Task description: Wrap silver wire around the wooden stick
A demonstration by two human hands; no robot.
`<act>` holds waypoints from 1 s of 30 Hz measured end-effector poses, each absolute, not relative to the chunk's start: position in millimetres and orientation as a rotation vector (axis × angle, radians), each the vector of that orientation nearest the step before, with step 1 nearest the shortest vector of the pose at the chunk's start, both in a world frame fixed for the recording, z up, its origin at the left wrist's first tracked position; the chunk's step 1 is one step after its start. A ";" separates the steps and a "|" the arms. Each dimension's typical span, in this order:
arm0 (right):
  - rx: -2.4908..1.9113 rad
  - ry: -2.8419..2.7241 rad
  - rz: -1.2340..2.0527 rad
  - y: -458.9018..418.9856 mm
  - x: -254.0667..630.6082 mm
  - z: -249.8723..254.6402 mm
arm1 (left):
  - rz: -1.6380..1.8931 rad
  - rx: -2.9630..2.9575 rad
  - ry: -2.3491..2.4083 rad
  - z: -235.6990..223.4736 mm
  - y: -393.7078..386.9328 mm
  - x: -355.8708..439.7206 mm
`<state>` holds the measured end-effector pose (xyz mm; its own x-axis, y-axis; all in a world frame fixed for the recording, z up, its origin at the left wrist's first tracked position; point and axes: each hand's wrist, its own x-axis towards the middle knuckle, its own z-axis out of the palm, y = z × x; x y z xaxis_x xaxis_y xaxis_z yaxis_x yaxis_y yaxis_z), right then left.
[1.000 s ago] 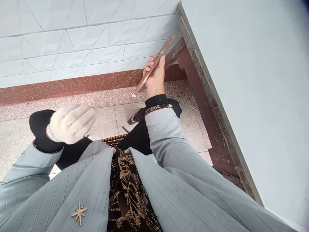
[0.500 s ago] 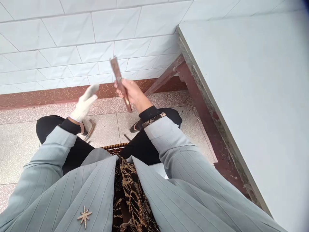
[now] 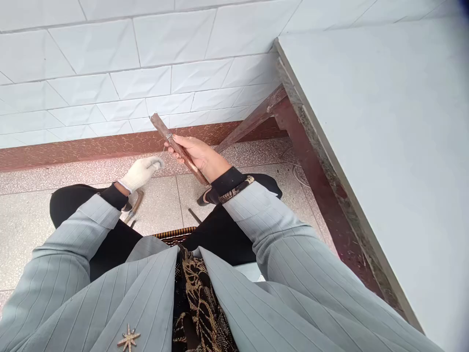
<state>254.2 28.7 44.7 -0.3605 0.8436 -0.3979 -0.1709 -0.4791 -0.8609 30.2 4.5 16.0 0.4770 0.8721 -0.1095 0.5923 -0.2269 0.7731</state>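
Observation:
My right hand (image 3: 194,154) is bare and wrapped round a brown wooden stick (image 3: 188,163), which slants from upper left to lower right. Thin wire (image 3: 169,137) is wound round the stick just above my fingers. On my left hand (image 3: 141,172) is a white knit glove; its fingers are pinched together a little left of and below the wound part. A fine strand of the wire seems to run down to these fingertips, though it is hard to make out. My left hand does not touch the stick.
On the floor by my left foot lies a tool with a curved wooden handle (image 3: 136,206). A dark thin bar (image 3: 194,215) lies near my right foot. A white-topped table (image 3: 384,146) with brown legs stands at right; a tiled wall (image 3: 139,83) rises ahead.
My left hand has gone from spread fingers to a pinch and moved down and right. The stick has tilted further left and come lower in my right hand.

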 end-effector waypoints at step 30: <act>-1.435 -1.941 1.239 11.9 275.9 39.2 | 0.323 1.585 0.969 3.2 14.0 20.7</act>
<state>275.9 11.9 39.2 -0.3753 0.9122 -0.1642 0.5330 0.0675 -0.8434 20.7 14.0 3.2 0.6159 0.7285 -0.2999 0.4026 0.0362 0.9147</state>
